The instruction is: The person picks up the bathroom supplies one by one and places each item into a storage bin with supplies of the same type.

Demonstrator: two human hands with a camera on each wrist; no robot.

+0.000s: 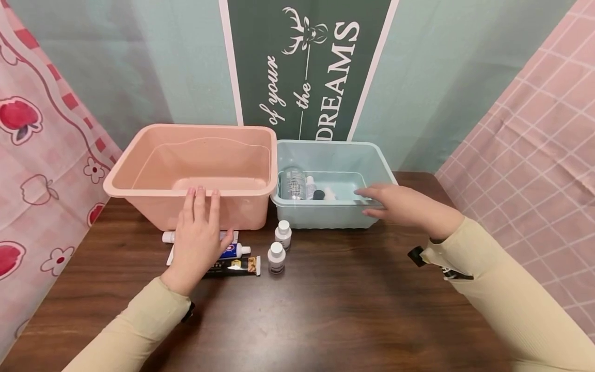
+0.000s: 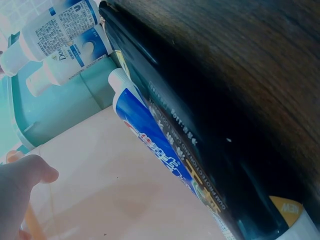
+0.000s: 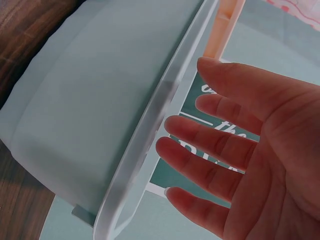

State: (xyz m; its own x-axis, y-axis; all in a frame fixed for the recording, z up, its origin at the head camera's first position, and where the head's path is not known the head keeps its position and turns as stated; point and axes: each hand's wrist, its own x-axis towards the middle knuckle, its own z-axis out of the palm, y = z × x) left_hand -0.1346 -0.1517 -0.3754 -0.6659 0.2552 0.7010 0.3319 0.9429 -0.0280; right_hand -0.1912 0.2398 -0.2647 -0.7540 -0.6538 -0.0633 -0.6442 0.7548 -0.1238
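Note:
My left hand (image 1: 197,240) reaches over several toothpaste tubes, its straight fingertips at the front rim of the pink bin (image 1: 244,209). Beneath it lie a black toothpaste tube (image 1: 228,266), a blue-and-white one (image 1: 231,251) and a white-capped tube (image 1: 168,237), each partly hidden by the hand. Extended over the front right rim of the light blue bin (image 1: 325,217) is my right hand (image 1: 404,206), fingers spread and nothing in them, as the right wrist view shows. Two white-capped bottles, one behind (image 1: 283,235) and one in front (image 1: 276,258), stand right of the tubes.
Inside the blue bin, a clear bottle (image 1: 294,184) and a few small bottles sit at the left; a black cap (image 1: 318,195) shows among them. The bins stand side by side on a dark wooden table (image 1: 325,315), with curtains behind and at both sides.

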